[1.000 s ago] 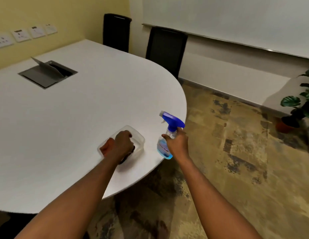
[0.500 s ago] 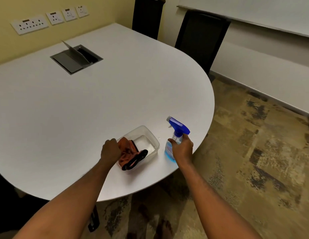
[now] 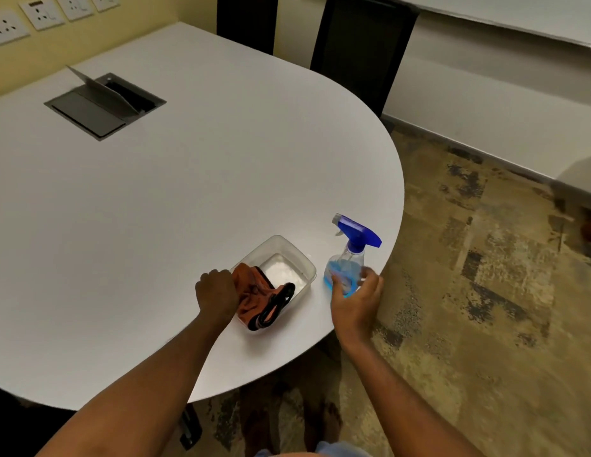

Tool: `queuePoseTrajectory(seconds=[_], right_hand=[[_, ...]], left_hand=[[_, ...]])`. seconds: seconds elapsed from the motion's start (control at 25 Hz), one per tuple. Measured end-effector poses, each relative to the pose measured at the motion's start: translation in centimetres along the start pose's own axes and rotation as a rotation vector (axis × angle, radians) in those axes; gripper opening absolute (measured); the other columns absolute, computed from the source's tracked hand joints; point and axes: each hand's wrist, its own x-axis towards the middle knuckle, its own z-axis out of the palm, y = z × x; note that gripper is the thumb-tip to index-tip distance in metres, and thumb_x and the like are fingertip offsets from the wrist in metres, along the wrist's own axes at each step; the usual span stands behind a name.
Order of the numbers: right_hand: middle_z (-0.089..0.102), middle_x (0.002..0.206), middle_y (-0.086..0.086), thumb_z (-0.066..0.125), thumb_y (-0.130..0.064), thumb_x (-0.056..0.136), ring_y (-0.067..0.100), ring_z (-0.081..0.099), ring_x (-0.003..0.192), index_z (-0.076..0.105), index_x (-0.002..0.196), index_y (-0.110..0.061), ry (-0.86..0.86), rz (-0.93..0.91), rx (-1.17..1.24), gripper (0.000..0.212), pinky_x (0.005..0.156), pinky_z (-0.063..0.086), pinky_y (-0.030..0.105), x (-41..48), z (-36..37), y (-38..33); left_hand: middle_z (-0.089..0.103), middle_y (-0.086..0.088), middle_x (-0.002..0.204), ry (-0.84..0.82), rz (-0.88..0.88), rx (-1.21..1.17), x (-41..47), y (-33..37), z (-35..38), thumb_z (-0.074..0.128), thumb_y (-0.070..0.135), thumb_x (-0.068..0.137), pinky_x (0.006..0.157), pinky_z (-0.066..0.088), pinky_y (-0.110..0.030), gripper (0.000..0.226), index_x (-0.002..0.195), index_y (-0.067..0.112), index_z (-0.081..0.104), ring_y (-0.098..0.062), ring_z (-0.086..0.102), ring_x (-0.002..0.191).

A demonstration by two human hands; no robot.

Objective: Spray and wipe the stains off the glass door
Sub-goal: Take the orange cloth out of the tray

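A clear spray bottle (image 3: pixel 348 260) with blue liquid and a blue trigger head stands upright near the rounded edge of the white table (image 3: pixel 188 192). My right hand (image 3: pixel 355 300) is at its base with fingers spread, loosely touching the lower body. To its left sits a clear plastic container (image 3: pixel 289 250). An orange cloth with black trim (image 3: pixel 254 300) lies half in it. My left hand (image 3: pixel 216 293) is closed on the cloth's left end. No glass door is in view.
A cable box with a raised lid (image 3: pixel 104 105) is set into the table at the far left. Two black chairs (image 3: pixel 360 44) stand behind the table. Wall sockets (image 3: pixel 40 13) line the yellow wall. Patterned carpet (image 3: pixel 485 291) lies to the right.
My right hand has slid down from the bottle's neck and its fingers have spread. My left hand still grips the cloth. The camera has tilted further down over the table.
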Motion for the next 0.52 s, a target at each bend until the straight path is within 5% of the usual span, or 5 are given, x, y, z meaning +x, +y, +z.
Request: queuePoseTrajectory(seconds=[0.08,0.28,0.52], right_hand=[[0.059,0.11,0.003,0.069,-0.038,0.086,0.021,0.062,0.104,0.049,0.116,-0.017,-0.154,-0.01,-0.09,0.042,0.082,0.059,0.036,-1.9,1.3,-0.4],[0.056,0.13,0.011,0.06,-0.053,0.086,0.03,0.056,0.116,0.031,0.139,-0.015,-0.602,0.021,-0.567,0.071,0.095,0.051,0.044,-2.3,8.0,-3.1],[0.062,0.12,0.008,0.068,-0.048,0.081,0.026,0.063,0.105,0.021,0.144,-0.013,-0.688,0.074,-0.796,0.086,0.085,0.054,0.037,-1.7,11.4,-3.1]], left_hand=[[0.067,-0.006,0.094,0.019,0.041,0.097,0.1,-0.1,0.5,0.051,0.016,0.09,0.067,0.035,-0.029,0.015,0.088,0.011,0.065,-0.025,0.06,0.09],[0.065,-0.004,0.096,0.015,0.091,0.139,0.8,-0.9,1.2,0.048,0.014,0.09,0.074,0.036,-0.029,0.019,0.091,0.013,0.067,-0.023,0.058,0.094],[0.065,-0.003,0.097,0.02,0.133,0.095,1.9,-1.1,1.2,0.047,0.014,0.09,0.075,0.037,-0.028,0.021,0.094,0.016,0.068,-0.022,0.057,0.095]])
